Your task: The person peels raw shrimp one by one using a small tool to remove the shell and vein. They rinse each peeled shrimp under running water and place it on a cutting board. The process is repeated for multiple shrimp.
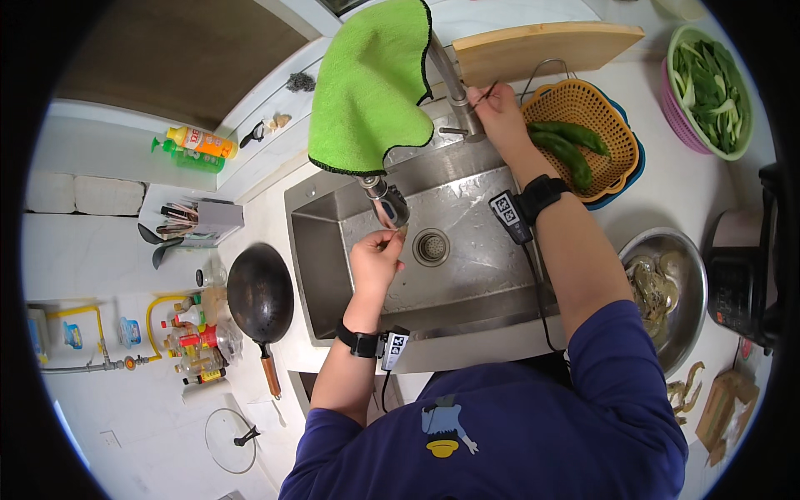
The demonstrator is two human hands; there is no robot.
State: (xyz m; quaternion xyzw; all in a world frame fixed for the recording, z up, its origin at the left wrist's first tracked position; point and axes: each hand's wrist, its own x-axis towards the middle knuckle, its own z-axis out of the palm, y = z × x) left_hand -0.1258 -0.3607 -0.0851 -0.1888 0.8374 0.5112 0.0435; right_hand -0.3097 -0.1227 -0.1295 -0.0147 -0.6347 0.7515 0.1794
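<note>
My left hand (pixel 378 257) is at the faucet's spray head (pixel 390 209), above the stainless steel sink (pixel 462 250). Its thumb and forefinger pinch a small pale thing, too small to name. My right hand (pixel 497 115) is beside the base of the metal faucet (pixel 465 119), at the sink's back edge, with a thin dark object (pixel 486 95) between its fingers; its kind cannot be told. A green microfiber cloth (pixel 375 87) hangs over the faucet's neck and hides part of it. Just right of that hand, green peppers (pixel 565 153) lie in a yellow plastic basket (pixel 615 115).
A wooden cutting board (pixel 544 47) leans at the back. Leafy greens (pixel 709 94) fill a colander at the far right. Nearer is a steel bowl (pixel 700 300) of raw shrimp (pixel 653 287), with more shrimp (pixel 684 394) on the counter. A black wok (pixel 260 294) stands left of the sink.
</note>
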